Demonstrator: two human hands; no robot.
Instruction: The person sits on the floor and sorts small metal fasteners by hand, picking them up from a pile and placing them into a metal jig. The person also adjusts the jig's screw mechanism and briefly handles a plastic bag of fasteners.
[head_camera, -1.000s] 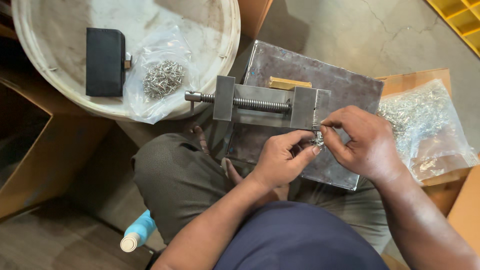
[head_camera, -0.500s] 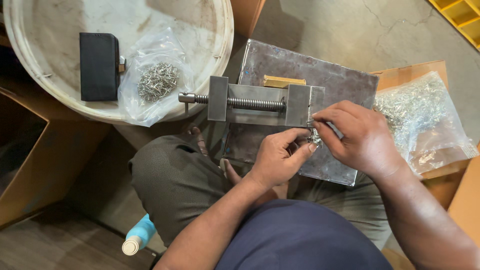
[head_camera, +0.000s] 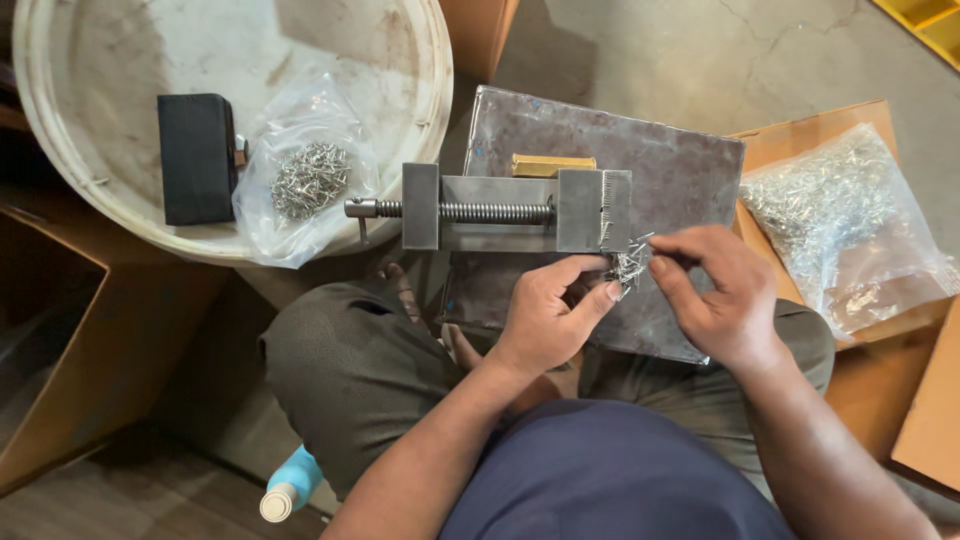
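Head camera looks down on a person who sits low with a grey metal plate (head_camera: 660, 170) across the knees. On this plate stands a small steel vise (head_camera: 515, 208), its screw pointing to the left side of the picture, and just behind it lies a short brass-coloured block (head_camera: 552, 163). Both hands meet near the right end of the vise. The left hand (head_camera: 548, 315) is curled, and its thumb and fingers pinch a little bunch of thin metal pins (head_camera: 628, 264). The right hand (head_camera: 722, 295) is also closed, with its fingertips pressed together at the same bunch; whether it holds one single pin, I cannot tell. To the far left a round white tray (head_camera: 60, 150) carries a black box (head_camera: 197, 157) and a clear plastic bag with pins (head_camera: 305, 180). To the right a bigger clear bag full of pins (head_camera: 838, 220) rests on a cardboard box (head_camera: 790, 140). Near the person's leg, on the floor, a light blue bottle (head_camera: 292, 483) lies
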